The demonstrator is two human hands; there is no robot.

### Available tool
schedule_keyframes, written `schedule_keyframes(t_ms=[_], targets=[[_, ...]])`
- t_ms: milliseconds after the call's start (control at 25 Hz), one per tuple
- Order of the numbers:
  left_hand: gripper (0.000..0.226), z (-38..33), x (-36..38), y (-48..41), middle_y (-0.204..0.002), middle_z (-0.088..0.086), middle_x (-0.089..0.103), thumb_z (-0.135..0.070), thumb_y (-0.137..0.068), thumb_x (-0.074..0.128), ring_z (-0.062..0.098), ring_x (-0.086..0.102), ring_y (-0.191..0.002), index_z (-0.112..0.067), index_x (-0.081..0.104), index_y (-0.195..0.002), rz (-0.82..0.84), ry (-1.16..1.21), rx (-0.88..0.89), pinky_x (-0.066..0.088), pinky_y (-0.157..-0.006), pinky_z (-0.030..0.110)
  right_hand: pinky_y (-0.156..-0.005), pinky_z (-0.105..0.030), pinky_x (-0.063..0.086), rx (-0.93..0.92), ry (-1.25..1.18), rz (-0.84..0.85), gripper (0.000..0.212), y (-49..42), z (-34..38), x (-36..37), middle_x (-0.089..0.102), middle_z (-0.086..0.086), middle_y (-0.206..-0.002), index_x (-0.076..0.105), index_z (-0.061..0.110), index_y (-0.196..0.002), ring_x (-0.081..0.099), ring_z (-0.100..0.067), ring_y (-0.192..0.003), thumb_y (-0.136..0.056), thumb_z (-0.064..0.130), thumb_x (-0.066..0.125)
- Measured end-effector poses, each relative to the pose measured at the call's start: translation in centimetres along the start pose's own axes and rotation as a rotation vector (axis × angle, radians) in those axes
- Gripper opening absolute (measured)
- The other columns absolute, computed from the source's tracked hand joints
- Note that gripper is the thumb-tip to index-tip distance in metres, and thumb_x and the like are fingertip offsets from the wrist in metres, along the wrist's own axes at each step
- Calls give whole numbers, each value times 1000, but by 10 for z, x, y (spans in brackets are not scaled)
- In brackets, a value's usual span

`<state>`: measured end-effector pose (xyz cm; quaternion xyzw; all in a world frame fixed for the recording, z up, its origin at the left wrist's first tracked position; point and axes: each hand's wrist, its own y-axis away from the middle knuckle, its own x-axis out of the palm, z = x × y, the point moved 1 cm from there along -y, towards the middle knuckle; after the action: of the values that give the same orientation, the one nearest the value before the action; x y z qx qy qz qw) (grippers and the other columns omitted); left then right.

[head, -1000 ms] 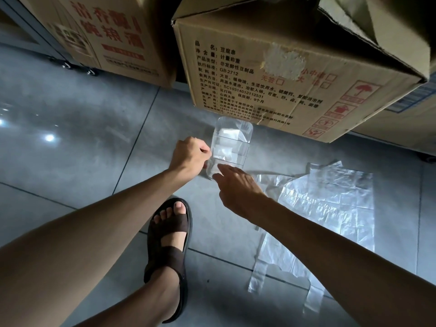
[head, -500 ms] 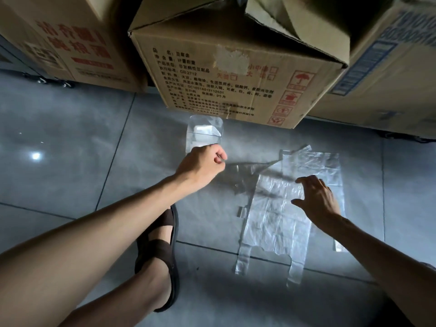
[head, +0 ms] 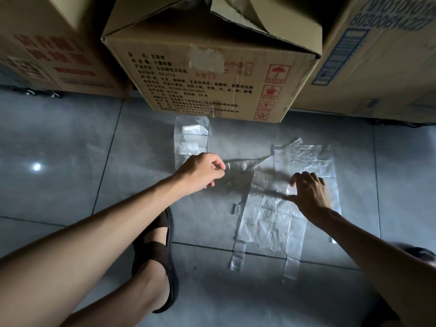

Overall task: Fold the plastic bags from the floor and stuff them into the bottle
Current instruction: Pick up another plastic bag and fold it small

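A clear plastic bottle (head: 191,138) lies on the grey tiled floor in front of the middle box, with folded plastic showing inside it. My left hand (head: 201,172) has its fingers curled over the bottle's near end, which it hides. Several clear plastic bags (head: 271,223) lie flat and overlapping on the floor to the right, handles toward me. My right hand (head: 310,193) rests on the top bag with fingers spread.
Three big cardboard boxes stand along the far side: left box (head: 54,50), middle box (head: 212,74), right box (head: 377,55). My left foot in a brown sandal (head: 158,251) is planted below the left hand. Bare tiled floor (head: 59,161) stretches left.
My right hand left the bottle's mouth and swung right, coming down on the flat bags. My left hand stayed at the bottle's near end. The view shifted right.
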<state>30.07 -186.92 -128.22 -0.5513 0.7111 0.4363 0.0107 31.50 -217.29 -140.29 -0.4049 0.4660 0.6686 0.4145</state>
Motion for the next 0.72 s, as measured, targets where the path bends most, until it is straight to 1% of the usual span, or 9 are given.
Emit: schedule_keyframes(t_ms=[80,160,240,320,400,480,560,640,720], targets=[[13,1,3,-1,-90,-3,68,-17,-90,61,14,67,-65,-17,68,-101,9,1,-9,51,-61,27,-78,-37,42,-20,-34,-2,41,4,1,0,69,-5,-81,60,13,-97,61,-32,-83,-69,22,88],[16,3,4,0,-94,-1,68,-18,-90,62,15,67,-67,-16,66,-106,2,16,-11,52,-62,27,-73,-34,44,3,-124,40,31,7,5,-5,71,-2,-81,64,16,-101,64,-31,-84,-75,15,83],[27,5,5,2,-101,-3,67,-21,-88,68,16,66,-78,-19,61,-114,-23,45,-8,52,-71,29,-69,-34,48,-11,-217,90,12,11,14,-19,70,0,-84,71,20,-90,65,-28,-84,-81,16,75],[54,6,5,7,-113,-5,65,-28,-79,79,15,64,-95,-22,55,-126,-18,69,-11,51,-89,32,-71,-36,50,-57,-307,116,3,16,29,-45,69,-1,-87,73,20,-82,63,-24,-83,-83,18,71],[83,-1,2,15,-129,-2,59,-31,-67,89,16,60,-112,-20,48,-138,28,83,-12,47,-102,35,-72,-32,48,-90,-412,154,2,23,45,-84,70,-1,-86,73,18,-81,63,-23,-81,-84,19,73],[105,-15,-2,27,-140,-2,53,-35,-53,91,16,52,-125,-19,41,-144,72,82,11,42,-108,34,-73,-28,50,-148,-578,279,12,31,61,-130,71,3,-82,71,27,-76,66,-20,-80,-84,19,76],[119,-35,-9,44,-149,-2,44,-33,-45,87,12,42,-135,-17,34,-150,113,156,42,36,-109,26,-84,-36,56,-278,-732,390,18,42,78,-182,73,-1,-92,71,32,-76,69,-21,-92,-84,17,74],[128,-56,-20,58,-156,-2,37,-29,-44,93,9,34,-142,-16,28,-153,153,238,68,32,-108,22,-93,-39,55,-340,-843,456,11,56,92,-230,73,-9,-107,75,21,-89,67,-27,-106,-88,11,69],[116,-82,-34,73,-158,-5,36,-18,-58,96,6,31,-145,-17,30,-153,195,227,127,30,-105,18,-98,-47,49,-380,-889,492,17,69,102,-277,71,-13,-115,72,5,-105,63,-36,-111,-92,8,62]])
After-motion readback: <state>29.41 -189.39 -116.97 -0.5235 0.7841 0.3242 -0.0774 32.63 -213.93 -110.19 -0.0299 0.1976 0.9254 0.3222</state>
